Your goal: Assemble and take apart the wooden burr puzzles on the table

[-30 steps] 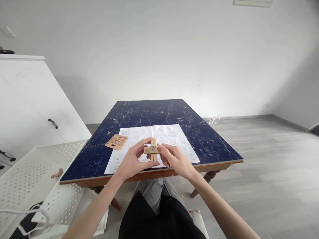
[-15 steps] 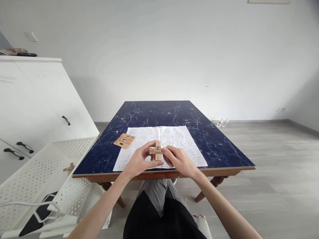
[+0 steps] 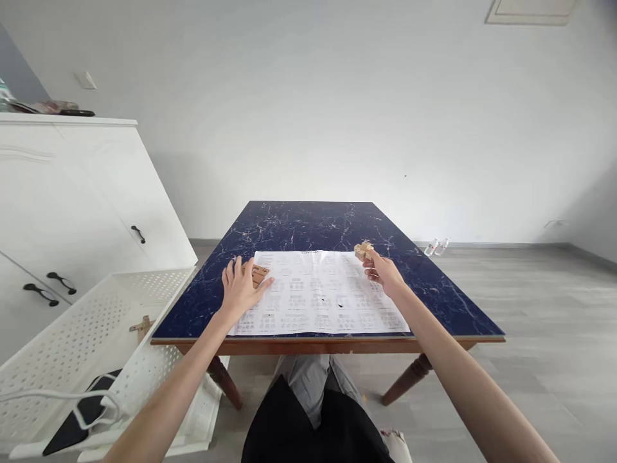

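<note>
My right hand [image 3: 382,270] is stretched toward the paper's far right corner, its thumb and fingers closed on an assembled wooden burr puzzle [image 3: 363,250] of interlocking blocks. Whether the puzzle rests on the table or hangs just above it, I cannot tell. On the left, my left hand [image 3: 242,287] lies spread over the flat wooden puzzle pieces [image 3: 259,275], fingers apart and thumb beside them; the hand covers most of these pieces. Between the hands lies a creased white printed sheet [image 3: 313,296], with small dark specks on it.
The sheet lies on a blue marbled table [image 3: 308,222] with a wooden edge. At left stand a white cabinet [image 3: 87,193] and a perforated white basket [image 3: 62,341] holding a small wooden piece [image 3: 143,323] and a dark flat object with cables. Two plastic bottles [image 3: 436,247] stand by the wall.
My hands have parted: the right carried the burr puzzle away to the far right of the sheet, while the left let go of it and moved onto the flat pieces. The view shifted slightly.
</note>
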Tool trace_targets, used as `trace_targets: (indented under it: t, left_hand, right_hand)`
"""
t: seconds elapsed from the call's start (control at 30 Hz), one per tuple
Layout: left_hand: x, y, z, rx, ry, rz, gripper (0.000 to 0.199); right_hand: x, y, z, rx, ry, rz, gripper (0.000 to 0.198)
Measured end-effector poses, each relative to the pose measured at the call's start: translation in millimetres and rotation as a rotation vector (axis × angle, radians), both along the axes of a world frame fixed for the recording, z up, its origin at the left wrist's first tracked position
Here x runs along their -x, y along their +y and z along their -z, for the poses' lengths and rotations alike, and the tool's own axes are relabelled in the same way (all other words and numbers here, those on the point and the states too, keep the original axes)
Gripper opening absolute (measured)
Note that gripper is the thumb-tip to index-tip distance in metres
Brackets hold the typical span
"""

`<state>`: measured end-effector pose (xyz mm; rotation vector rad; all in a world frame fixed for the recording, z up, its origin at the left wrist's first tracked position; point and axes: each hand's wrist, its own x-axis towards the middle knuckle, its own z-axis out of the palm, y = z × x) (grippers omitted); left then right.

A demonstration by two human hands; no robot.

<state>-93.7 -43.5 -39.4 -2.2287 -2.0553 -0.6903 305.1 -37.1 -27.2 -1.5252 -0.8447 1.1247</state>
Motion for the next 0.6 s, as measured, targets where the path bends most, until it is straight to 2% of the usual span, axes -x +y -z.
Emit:
trace_targets:
  t: [0.17,0.3,0.43,0.6]
  left_hand:
    - [2.0,7.1,6.9,0.072,0.057,-0.044,0.089]
    - [4.2,9.2,6.9,0.078,0.067,-0.024,0.076]
    - [5.2,9.8,4.9,0.056,0.058,0.049,0.062]
    - [7.7,12.1,4.4,0.058,0.039,0.128,0.058]
  right_hand:
    - [-5.2,29.0,8.9,0.087,-0.011,0.030,0.039]
    - [3.2,19.8,13.7,0.073,-0.097,-0.029,0.038]
    - [25.3,-8.1,22.1,-0.068,-0.250,-0.137,0.030]
    - [47.3,-30.3,30.7,-0.269,-0.396,-0.303,0.032]
